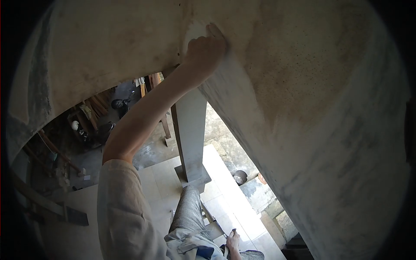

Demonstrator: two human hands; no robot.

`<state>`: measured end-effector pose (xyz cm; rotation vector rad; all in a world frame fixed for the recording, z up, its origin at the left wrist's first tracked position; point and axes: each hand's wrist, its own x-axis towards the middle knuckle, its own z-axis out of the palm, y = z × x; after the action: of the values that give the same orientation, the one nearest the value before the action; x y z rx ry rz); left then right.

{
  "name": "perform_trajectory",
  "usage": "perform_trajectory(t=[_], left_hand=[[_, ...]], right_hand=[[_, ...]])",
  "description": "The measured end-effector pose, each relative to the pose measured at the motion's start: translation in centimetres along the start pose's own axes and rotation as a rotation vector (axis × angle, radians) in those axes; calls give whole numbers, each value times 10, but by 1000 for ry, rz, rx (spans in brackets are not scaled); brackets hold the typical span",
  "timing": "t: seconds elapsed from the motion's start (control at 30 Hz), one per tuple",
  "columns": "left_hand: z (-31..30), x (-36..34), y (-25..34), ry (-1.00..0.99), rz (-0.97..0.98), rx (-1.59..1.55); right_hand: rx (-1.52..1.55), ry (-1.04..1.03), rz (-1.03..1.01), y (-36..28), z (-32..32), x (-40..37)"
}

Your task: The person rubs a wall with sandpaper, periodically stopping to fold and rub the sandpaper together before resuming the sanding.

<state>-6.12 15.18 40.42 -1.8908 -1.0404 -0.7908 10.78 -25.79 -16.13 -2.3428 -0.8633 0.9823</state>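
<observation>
My left arm reaches up across the view, and my left hand (207, 50) is against the stained, plastered surface (299, 65) overhead. Its fingers look curled and pressed to the plaster; whatever they hold, if anything, is hidden. Around the knuckles the plaster shows a paler patch (197, 30). Low down beside my lap, my right hand (233, 241) is closed round a small dark object (234, 230) whose kind I cannot make out.
A grey pillar (191, 134) on a dark base rises ahead of my knee. Pale floor tiles (219, 208) lie below, with a dark bucket (240, 177) beyond their edge. Timber pieces (97, 106) and a motorbike-like shape (93, 134) stand at the left.
</observation>
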Motion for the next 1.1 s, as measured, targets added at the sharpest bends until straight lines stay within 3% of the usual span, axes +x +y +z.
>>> perform_trajectory(t=[0.1,0.2,0.33,0.57,0.7,0.8,0.87,1.0,1.1], left_hand=[[-24,-22,26,-39,46,53],[-30,-26,28,-37,52,7],[6,5,-4,-196,-148,12],[-34,-30,24,-65,16,28],[4,-6,-8,-117,-32,-67],[-28,-17,14,-196,-115,-43],[-34,-27,21,-182,-72,-42],[13,0,-17,-187,-106,-65],[3,-9,-10,-166,-97,-13]], right_hand=[[39,63,29,-11,4,-4],[17,-23,56,-15,1,-1],[20,12,34,-6,6,-1],[33,-2,10,-16,7,-4],[32,-10,15,-5,6,-5],[20,6,22,-7,7,-5],[27,26,13,-15,6,-11],[18,-22,25,-3,6,-5],[22,5,16,-3,9,-3]])
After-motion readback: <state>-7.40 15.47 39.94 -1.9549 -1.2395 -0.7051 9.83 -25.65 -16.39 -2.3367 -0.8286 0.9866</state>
